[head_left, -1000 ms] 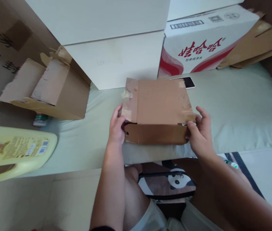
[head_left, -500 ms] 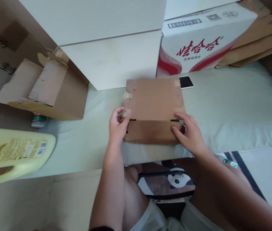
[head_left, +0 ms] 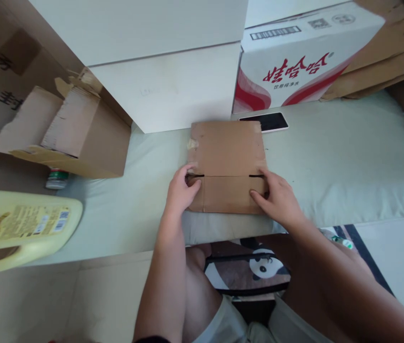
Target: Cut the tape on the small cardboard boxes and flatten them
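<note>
A brown cardboard box (head_left: 231, 148) lies low and flat-looking on the pale green cloth, with a crease and two dark slits across it. My left hand (head_left: 182, 189) grips its left edge by the crease, thumb on top and fingers at the side. At the right edge, my right hand (head_left: 279, 194) pinches the cardboard the same way, its thumb on the near panel. Parts of the fingers are hidden beneath the edges. Just past the far right corner is a black-screened phone (head_left: 275, 122), partly covered by the cardboard.
Left stands an open cardboard carton (head_left: 106, 136), a bottle (head_left: 57, 179) under its flap. A yellow jug (head_left: 28, 221) is nearer. Behind are a white cabinet (head_left: 166, 90), a red-and-white water carton (head_left: 291, 78) and stacked cardboard (head_left: 384, 57). Pale green cloth (head_left: 348, 162) extends right.
The cardboard's near panel has come down flatter, and the slits have narrowed. Its far right corner has shifted left, uncovering more of the phone. Both hands keep hold, the left slightly further right.
</note>
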Demonstrator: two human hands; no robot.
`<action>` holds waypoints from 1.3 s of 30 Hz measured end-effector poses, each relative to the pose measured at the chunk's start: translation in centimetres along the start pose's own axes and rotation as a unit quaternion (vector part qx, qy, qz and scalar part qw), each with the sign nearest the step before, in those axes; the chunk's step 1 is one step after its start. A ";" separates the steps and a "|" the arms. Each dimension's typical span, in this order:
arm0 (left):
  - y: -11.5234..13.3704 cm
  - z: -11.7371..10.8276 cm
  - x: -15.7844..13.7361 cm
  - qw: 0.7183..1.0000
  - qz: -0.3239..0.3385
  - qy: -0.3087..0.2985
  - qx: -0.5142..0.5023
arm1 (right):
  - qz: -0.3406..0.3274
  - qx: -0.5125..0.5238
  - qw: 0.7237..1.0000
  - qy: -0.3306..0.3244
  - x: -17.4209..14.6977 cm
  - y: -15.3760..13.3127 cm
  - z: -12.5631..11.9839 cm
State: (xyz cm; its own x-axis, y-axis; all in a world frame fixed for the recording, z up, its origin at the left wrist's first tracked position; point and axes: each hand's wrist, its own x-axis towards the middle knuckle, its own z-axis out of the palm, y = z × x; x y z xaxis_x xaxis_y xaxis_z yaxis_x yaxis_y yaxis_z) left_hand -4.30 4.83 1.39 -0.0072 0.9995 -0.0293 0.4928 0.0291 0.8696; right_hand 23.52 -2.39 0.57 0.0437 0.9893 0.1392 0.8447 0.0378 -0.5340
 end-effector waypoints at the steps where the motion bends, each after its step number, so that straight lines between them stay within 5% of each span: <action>1: 0.0 0.0 0.0 0.999 -0.012 0.008 -0.043 | -0.004 0.016 1.000 0.000 0.1 0.1 0.0; 6: 0.6 -0.1 0.2 0.943 -0.100 0.074 -0.309 | -0.023 0.118 0.992 0.023 0.1 -0.1 -0.2; 12: 1.8 -0.9 -0.3 0.898 -0.135 0.046 -0.417 | -0.020 0.231 0.969 0.086 -0.6 -0.7 -0.1; 18: 2.1 -1.3 -0.9 0.884 -0.103 0.027 -0.456 | 0.060 0.467 0.874 0.121 -0.4 -0.9 -0.6; 21: 1.7 -1.5 -0.6 0.878 -0.047 0.056 -0.474 | 0.090 0.566 0.815 0.081 0.0 -0.8 -0.9; 23: 1.4 -1.8 -0.4 0.876 -0.033 0.077 -0.474 | 0.087 0.593 0.800 0.037 0.0 -0.8 -1.0; 32: 1.5 0.0 -0.3 0.920 -0.033 0.100 -0.376 | 0.089 0.399 0.901 -0.147 -1.2 -3.0 -0.2; 39: 1.8 0.8 -0.6 0.926 -0.047 0.092 -0.362 | 0.110 0.405 0.900 -0.119 -2.0 -3.4 -0.5</action>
State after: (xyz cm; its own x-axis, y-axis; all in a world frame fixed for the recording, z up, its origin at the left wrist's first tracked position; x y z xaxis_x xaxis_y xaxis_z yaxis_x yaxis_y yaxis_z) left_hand -2.76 4.24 2.60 -0.2013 0.9749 -0.0950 -0.2308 0.0471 0.9719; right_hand 20.87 -4.52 2.51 -0.0354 0.9839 -0.1750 0.1596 -0.1673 -0.9729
